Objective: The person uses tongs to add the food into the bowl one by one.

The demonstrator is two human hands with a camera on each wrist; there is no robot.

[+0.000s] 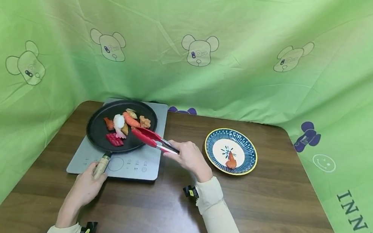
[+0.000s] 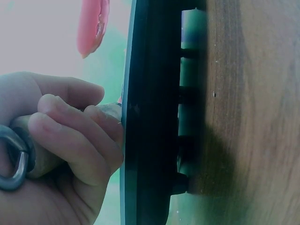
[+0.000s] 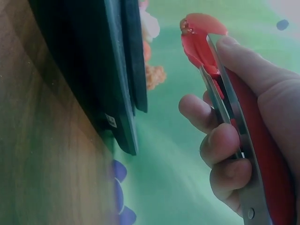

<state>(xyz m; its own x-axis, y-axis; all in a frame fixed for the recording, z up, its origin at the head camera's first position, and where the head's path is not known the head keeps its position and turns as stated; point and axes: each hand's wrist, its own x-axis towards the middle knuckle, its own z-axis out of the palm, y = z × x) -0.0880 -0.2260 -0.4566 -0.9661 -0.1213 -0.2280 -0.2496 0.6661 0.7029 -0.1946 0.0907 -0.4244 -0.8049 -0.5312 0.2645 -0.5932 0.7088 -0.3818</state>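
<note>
My left hand [image 1: 87, 186] grips the pale handle [image 1: 102, 165] of a black frying pan [image 1: 97, 137]. Several food pieces lie in the pan: a dark red ridged piece [image 1: 114, 139], a white one with a pink tail [image 1: 119, 121], an orange one [image 1: 129, 119] and a fried-looking lump [image 1: 145, 122] among them. My right hand [image 1: 189, 158] holds red-tipped metal tongs [image 1: 150, 137], their tips above the pan's right side. In the right wrist view fingers and thumb wrap the tongs [image 3: 251, 136]; a small brownish bit shows at the tips, but whether it is pinched there I cannot make out.
Under the pan is a grey induction cooktop [image 1: 150, 166] on a brown wooden table [image 1: 169, 213]. A blue-patterned plate [image 1: 212, 145] with an orange-brown drumstick-shaped piece [image 1: 231, 161] stands to the right. Green printed cloth [image 1: 230, 90] hangs behind and at both sides.
</note>
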